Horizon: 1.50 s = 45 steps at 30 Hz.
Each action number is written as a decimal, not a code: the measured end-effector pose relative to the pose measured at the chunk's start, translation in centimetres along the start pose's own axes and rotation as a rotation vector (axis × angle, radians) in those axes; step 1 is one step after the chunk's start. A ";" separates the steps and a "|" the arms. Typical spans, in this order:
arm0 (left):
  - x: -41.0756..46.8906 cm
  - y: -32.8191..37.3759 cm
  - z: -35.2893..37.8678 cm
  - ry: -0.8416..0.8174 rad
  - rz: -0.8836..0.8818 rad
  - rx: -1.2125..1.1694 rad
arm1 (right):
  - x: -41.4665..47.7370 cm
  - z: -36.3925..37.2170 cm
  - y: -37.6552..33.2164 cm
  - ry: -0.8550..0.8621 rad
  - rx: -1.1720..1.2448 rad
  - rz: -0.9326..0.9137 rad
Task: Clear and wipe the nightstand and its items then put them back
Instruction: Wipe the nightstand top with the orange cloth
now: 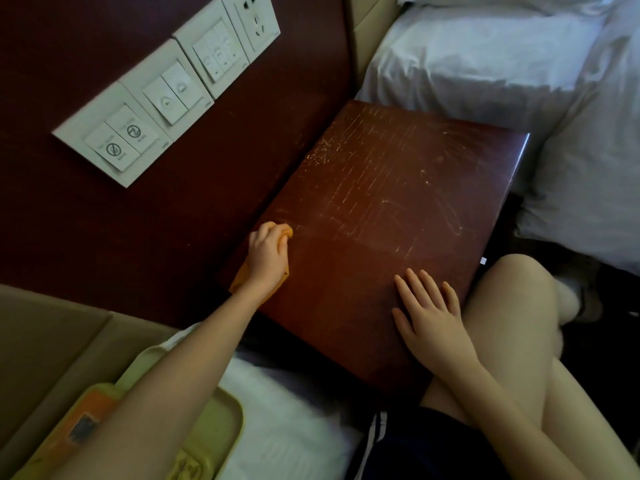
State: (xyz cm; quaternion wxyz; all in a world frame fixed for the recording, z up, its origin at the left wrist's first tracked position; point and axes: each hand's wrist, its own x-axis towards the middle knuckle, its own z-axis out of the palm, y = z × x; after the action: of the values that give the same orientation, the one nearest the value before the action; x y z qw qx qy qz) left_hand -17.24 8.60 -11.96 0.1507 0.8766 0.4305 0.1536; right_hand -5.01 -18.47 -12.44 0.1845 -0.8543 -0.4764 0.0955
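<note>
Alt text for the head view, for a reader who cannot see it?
The left hand grips an orange cloth on the scratched nightstand; the right hand rests flat on its top. A yellow tray lies lower left.

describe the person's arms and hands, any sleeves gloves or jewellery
Both forearms are bare, with no sleeves in view. The left hand and right hand have no gloves, and no rings, watch or bracelet show. The only clothing visible is dark shorts with white side stripes.

Bare arms (pixel 194 358), dark shorts (pixel 426 452), white side stripes (pixel 379 427)
</note>
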 end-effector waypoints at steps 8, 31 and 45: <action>-1.5 -3.0 -1.4 0.021 0.003 0.022 | -0.1 0.1 0.0 0.050 -0.035 -0.005; -1.9 -0.3 0.0 0.056 -0.017 0.011 | -0.2 0.2 0.4 -0.039 -0.004 0.008; -4.6 3.1 1.6 -0.082 0.185 -0.030 | -0.3 0.3 0.5 -0.020 0.000 0.012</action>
State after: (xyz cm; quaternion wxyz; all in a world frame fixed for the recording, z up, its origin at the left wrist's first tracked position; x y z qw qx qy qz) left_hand -17.05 2.93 -12.79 0.1665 0.9159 0.3387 0.1371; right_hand -4.87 -18.89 -12.95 0.1790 -0.8563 -0.4729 0.1052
